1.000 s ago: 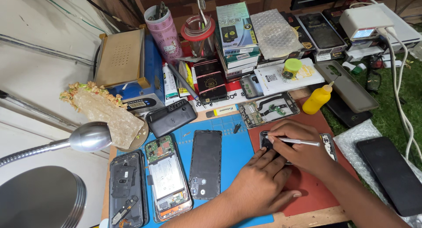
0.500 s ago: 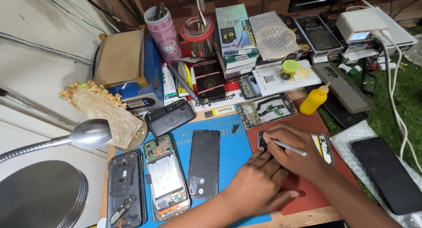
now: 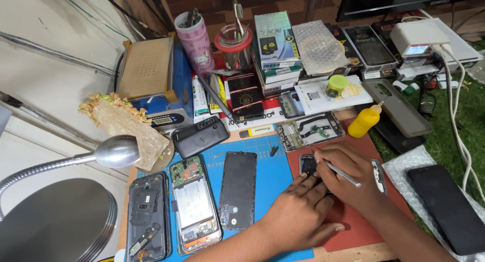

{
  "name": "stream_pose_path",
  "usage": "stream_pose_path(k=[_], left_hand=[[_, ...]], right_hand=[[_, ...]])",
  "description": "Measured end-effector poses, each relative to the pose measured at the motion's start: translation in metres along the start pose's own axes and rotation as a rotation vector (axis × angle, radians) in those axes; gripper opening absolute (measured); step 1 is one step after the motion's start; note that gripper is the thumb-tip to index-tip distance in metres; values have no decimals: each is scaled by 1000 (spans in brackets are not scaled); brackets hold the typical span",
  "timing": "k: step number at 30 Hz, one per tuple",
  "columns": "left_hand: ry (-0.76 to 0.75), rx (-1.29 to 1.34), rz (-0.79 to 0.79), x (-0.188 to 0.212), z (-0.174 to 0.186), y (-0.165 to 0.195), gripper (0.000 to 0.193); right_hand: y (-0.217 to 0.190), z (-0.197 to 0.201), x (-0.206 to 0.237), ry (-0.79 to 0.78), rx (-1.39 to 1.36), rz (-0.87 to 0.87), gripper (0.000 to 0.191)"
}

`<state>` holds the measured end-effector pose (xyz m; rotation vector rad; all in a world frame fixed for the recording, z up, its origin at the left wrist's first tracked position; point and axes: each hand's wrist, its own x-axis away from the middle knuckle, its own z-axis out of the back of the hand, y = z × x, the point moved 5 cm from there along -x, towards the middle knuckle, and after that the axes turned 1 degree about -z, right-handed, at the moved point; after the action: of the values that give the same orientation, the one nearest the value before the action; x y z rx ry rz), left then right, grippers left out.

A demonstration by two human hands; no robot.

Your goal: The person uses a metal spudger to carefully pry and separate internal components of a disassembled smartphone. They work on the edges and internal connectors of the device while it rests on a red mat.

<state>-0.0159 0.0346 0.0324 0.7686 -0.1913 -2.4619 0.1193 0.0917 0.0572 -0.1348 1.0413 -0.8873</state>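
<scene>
Small dark phone part lies on the red mat, pinned by left hand fingertips. Right hand grips a thin metal tool. Green-and-white boxes stand stacked behind on the worktop.

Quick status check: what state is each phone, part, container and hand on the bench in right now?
Opened phone: back off, insides showing.
Black back cover: off, lying flat.
Phone frame: stripped, lying flat.
Small part: flat on the red mat.
Yellow bottle: upright, capped.
Left hand: fingers pressing by the part.
Right hand: grip shut on a thin tool.
</scene>
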Motion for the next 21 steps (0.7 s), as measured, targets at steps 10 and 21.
stream_pose_path(k=[10, 21], left_hand=[[5, 33, 26, 0, 1, 1, 53], [-4, 36, 26, -1, 1, 1, 54]], right_hand=[[18, -7, 3, -106, -190, -162, 9], [32, -11, 6, -190, -211, -363, 14]])
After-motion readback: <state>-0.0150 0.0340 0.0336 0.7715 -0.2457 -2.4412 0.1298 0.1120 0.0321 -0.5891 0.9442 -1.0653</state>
